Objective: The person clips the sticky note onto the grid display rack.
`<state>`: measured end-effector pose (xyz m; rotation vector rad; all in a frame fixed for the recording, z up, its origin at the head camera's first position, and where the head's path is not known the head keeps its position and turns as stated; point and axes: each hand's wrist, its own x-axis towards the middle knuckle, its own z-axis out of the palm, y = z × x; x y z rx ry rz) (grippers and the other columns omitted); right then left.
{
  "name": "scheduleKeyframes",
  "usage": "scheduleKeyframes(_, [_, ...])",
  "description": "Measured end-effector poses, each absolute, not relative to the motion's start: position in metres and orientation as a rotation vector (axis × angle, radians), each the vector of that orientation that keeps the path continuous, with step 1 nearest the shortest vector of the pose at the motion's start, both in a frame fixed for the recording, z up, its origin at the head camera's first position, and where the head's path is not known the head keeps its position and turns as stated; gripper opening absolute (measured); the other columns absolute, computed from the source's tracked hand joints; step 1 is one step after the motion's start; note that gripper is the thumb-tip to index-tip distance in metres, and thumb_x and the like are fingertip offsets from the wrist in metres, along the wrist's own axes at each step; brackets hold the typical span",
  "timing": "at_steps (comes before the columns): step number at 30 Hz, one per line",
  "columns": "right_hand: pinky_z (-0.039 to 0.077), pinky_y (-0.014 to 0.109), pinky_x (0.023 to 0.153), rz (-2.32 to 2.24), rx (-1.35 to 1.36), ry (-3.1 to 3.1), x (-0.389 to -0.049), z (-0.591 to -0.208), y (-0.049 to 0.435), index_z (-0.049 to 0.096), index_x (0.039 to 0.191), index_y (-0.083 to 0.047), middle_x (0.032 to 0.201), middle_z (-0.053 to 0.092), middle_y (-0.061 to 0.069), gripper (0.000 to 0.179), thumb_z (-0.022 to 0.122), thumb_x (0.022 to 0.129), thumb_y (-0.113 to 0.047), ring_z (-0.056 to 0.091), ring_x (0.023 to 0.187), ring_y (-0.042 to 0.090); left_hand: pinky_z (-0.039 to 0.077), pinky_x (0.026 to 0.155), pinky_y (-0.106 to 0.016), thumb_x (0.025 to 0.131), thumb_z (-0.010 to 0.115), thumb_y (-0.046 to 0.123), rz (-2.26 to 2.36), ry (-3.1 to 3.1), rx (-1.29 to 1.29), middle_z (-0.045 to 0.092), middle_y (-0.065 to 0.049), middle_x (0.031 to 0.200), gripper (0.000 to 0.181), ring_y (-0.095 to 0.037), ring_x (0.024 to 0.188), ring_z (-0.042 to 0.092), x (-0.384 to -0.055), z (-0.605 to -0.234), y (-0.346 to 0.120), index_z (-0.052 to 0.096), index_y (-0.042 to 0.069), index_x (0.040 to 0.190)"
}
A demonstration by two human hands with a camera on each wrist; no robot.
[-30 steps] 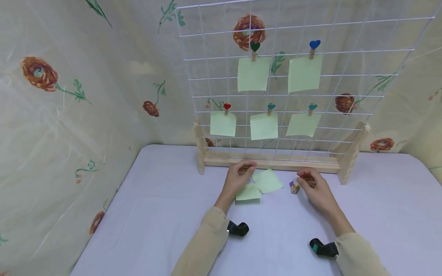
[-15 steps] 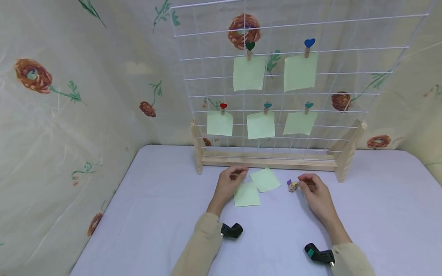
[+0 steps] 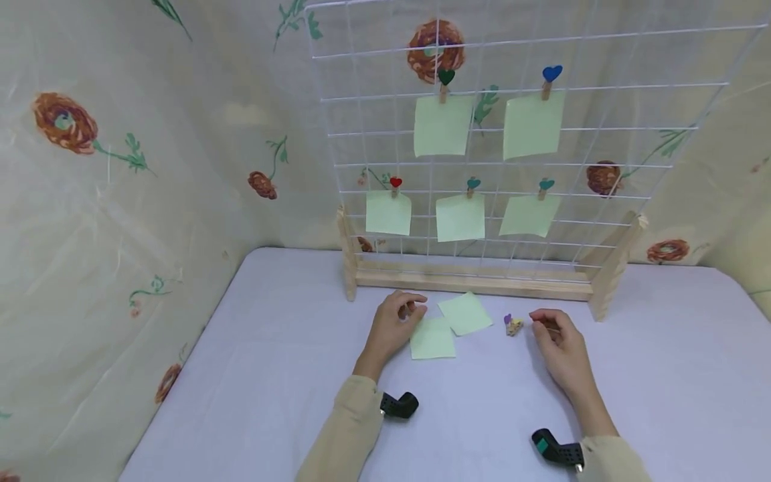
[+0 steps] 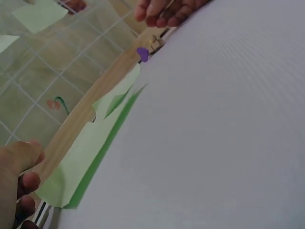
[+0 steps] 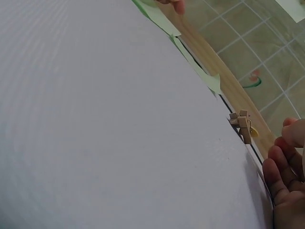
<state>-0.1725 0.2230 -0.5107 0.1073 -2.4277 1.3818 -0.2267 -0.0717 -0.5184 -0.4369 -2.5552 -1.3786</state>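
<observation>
Two pale green sticky notes lie on the table in the head view, the nearer note [image 3: 433, 339] slightly overlapping the farther note [image 3: 466, 313]. Beside the nearer one rests my left hand [image 3: 391, 328], its fingers loosely curled and holding nothing. Small wooden clothespins [image 3: 514, 327] with a purple and a yellow heart lie right of the notes. Just right of them is my right hand [image 3: 563, 348], fingers relaxed with nothing between them. In the right wrist view the clothespins [image 5: 243, 125] sit a short way from the fingertips.
Behind the notes stands a white wire grid [image 3: 494, 137] on a wooden base [image 3: 476, 282]. Several green notes hang on it from heart clothespins, such as the upper right note [image 3: 533, 125]. A flowered cloth [image 3: 199, 134] hangs behind and at the left.
My left hand has drawn back leftward off the nearer note, which now lies flatter. The right hand has moved slightly right, away from the clothespins.
</observation>
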Motion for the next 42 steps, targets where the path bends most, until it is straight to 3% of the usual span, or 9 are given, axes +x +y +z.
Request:
scheduleKeyframes(6, [0.04, 0.001, 0.079, 1.409, 0.098, -2.418, -0.171, -0.513, 0.224, 0.056, 0.116, 0.001, 0.112, 0.058, 0.012, 0.022, 0.049, 0.097, -0.01, 0.049, 0.093, -0.012, 0.036, 0.064, -0.019, 0.09, 0.063, 0.028, -1.248, -2.604, -0.495, 0.053, 0.002, 0.082, 0.022, -0.009, 0.072, 0.042, -0.226, -0.517, -0.071, 0.07, 0.016, 0.107])
scheduleKeyframes(13, [0.041, 0.003, 0.077, 1.414, 0.115, -2.413, -0.167, -0.512, 0.223, 0.057, 0.113, 0.001, 0.109, 0.059, 0.012, 0.02, 0.049, 0.097, -0.01, 0.056, 0.092, 0.002, 0.037, 0.064, -0.02, 0.089, 0.065, 0.03, -1.281, -2.644, -0.476, 0.052, 0.001, 0.085, 0.023, -0.009, 0.073, 0.043, -0.224, -0.518, -0.072, 0.07, 0.017, 0.108])
scheduleKeyframes(22, [0.042, 0.002, 0.074, 1.405, 0.112, -2.424, -0.164, -0.515, 0.228, 0.056, 0.111, 0.001, 0.107, 0.061, 0.017, 0.018, 0.049, 0.097, -0.007, 0.052, 0.086, -0.012, 0.036, 0.07, -0.02, 0.085, 0.066, 0.045, -1.192, -2.743, -0.598, 0.05, 0.001, 0.096, 0.042, -0.009, 0.081, 0.043, -0.222, -0.517, -0.07, 0.064, 0.022, 0.119])
scheduleKeyframes(34, [0.043, 0.005, 0.073, 1.455, 0.08, -2.427, -0.163, -0.509, 0.221, 0.057, 0.111, 0.001, 0.107, 0.061, 0.019, 0.019, 0.051, 0.096, -0.008, 0.054, 0.085, -0.006, 0.034, 0.084, -0.031, 0.08, 0.071, 0.045, -1.219, -2.806, -0.716, 0.054, 0.001, 0.101, 0.051, -0.013, 0.088, 0.045, -0.218, -0.507, -0.08, 0.06, 0.022, 0.125])
scheduleKeyframes(42, [0.044, 0.006, 0.071, 1.498, 0.087, -2.412, -0.154, -0.49, 0.215, 0.056, 0.11, 0.008, 0.103, 0.061, 0.024, 0.019, 0.049, 0.095, 0.0, 0.054, 0.081, -0.002, 0.04, 0.087, -0.032, 0.08, 0.073, 0.039, -1.292, -2.89, -0.677, 0.052, -0.003, 0.11, 0.056, -0.015, 0.097, 0.045, -0.212, -0.496, -0.083, 0.056, 0.019, 0.13])
